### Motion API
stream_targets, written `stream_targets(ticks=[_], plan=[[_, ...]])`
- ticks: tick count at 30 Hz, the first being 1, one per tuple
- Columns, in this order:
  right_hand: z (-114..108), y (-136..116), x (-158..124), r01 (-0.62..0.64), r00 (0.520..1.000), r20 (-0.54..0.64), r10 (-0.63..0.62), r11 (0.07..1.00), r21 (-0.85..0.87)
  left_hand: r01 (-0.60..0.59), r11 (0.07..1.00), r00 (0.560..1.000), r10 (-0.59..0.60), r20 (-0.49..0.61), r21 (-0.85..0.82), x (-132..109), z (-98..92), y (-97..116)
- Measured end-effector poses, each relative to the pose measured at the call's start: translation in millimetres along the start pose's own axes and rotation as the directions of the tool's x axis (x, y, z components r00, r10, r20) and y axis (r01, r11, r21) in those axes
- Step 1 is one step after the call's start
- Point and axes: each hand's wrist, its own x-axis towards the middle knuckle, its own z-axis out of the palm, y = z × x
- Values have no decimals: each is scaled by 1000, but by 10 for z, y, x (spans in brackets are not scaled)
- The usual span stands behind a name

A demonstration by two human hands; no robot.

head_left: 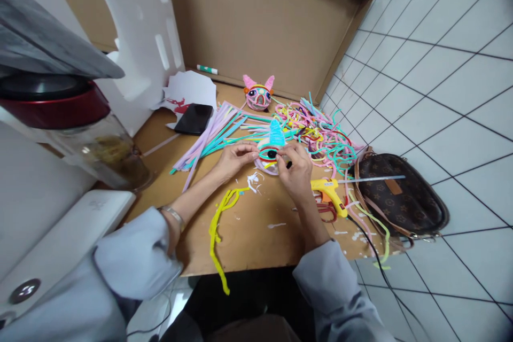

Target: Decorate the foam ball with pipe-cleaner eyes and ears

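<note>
Between my two hands is a small round craft figure (267,168) with a blue fuzzy horn (276,134) on top and one large black-centred eye (272,154). My left hand (236,160) touches its left edge with thumb and fingertips pinched together. On the other side, my right hand (295,168) is closed, fingertips at the right edge of the eye; whether a small piece sits between them I cannot make out. A yellow pipe cleaner (216,235) trails over the table edge below. Just right of my right hand lies a yellow glue gun (329,192).
Pastel pipe cleaners (214,136) lie behind my left hand, a tangled heap (320,136) behind my right. A pink-eared figure (258,95), black phone (194,119) and marker (207,69) are farther back. A brown bag (401,192) is at right, a glass bottle (108,155) at left.
</note>
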Motion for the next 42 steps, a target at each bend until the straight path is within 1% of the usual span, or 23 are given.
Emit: stream_targets(ticks=[2, 5, 8, 13, 17, 20, 22, 24, 26, 28, 31, 36, 38, 42], plan=[[5, 4, 0, -5, 1000, -8, 5, 1000, 3, 55, 995, 999, -54, 8, -84, 6, 0, -6], [15, 10, 1, -10, 1000, -21, 10, 1000, 10, 165, 961, 986, -164, 27, -220, 20, 0, -34], [21, 20, 0, 1, 999, -37, 0, 1000, 19, 202, 930, 979, -198, 44, -309, 37, -8, -78], [18, 30, -6, -24, 999, -27, 24, 999, 32, 238, 906, 971, -224, 81, -351, 43, -22, -102], [14, 7, -8, -16, 1000, -24, 17, 999, 35, 216, 923, 976, -208, 57, -319, 43, -9, -95], [14, -5, -6, -15, 1000, -21, 16, 1000, 22, 143, 952, 988, -152, -10, -271, 50, 9, -106], [14, -7, -6, -26, 1000, -11, 26, 1000, 9, 76, 978, 995, -87, -48, -195, 50, 14, -106], [13, -7, -8, -35, 999, -4, 35, 999, 2, -17, 997, 998, 13, -61, -71, 35, 11, -83], [12, -10, -11, -39, 999, -5, 39, 999, -1, -143, 986, 988, 147, -48, 88, 5, -3, -37], [12, -15, -14, -40, 999, -12, 40, 999, -5, -261, 934, 962, 271, -7, 245, -31, -28, 19], [12, -20, -15, -42, 999, -26, 42, 999, -9, -359, 845, 931, 356, 83, 396, -65, -84, 74], [16, -4, -12, -34, 998, -52, 35, 999, 25, -499, 728, 867, 424, 262, 471, -43, -190, 66], [18, 7, -13, -33, 998, -54, 35, 999, 34, -532, 696, 847, 434, 307, 483, -37, -216, 67], [26, 26, -21, -42, 998, -46, 43, 999, 28, -534, 680, 845, 414, 337, 503, -58, -227, 107]])
